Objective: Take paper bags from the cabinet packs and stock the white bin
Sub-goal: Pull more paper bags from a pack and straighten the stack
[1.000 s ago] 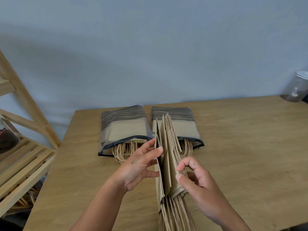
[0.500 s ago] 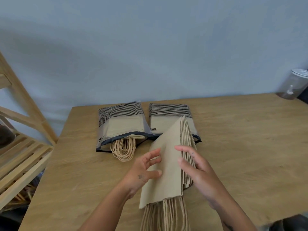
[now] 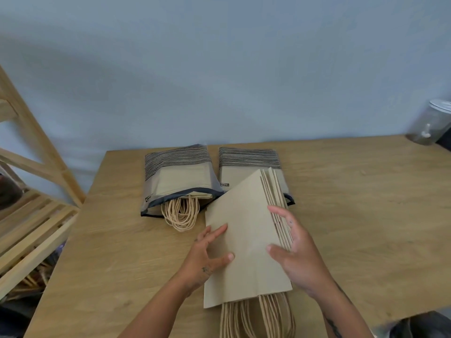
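Head view: a person's two bare hands work a stack of brown paper bags [image 3: 246, 240] on a wooden bench [image 3: 353, 215]
Writing: each pack carries a small black label with pale lettering, one at the near left corner of the left pack [image 3: 178, 181], one at the left edge of the right pack [image 3: 246, 164]; the letters are too small to read
Stack: lies between the two hands, just in front of the packs, its far corner covering part of the right pack; the top bag shows a plain, unprinted face, and the bags under it fan out along the right edge
Cord handles [image 3: 256, 318]: trail from the near end of the stack towards the person
Left hand [image 3: 207, 257]: fingers stretched out and released, index and thumb resting on the left edge of the top bag; whether any finger lies under the paper cannot be told
Right hand [image 3: 297, 257]: fingers fairly straight, laid along the fanned right edges, thumb pressing the top face
Packs: side by side at the far left of the bench, dark-striped at the far ends, mouths facing the person; cord loops [image 3: 181, 213] spill from the left one
Surroundings: pale wooden shelf [image 3: 29, 215] to the left, a clear lidded jar [image 3: 434, 123] at the far right, grey-blue wall [image 3: 219, 69] behind
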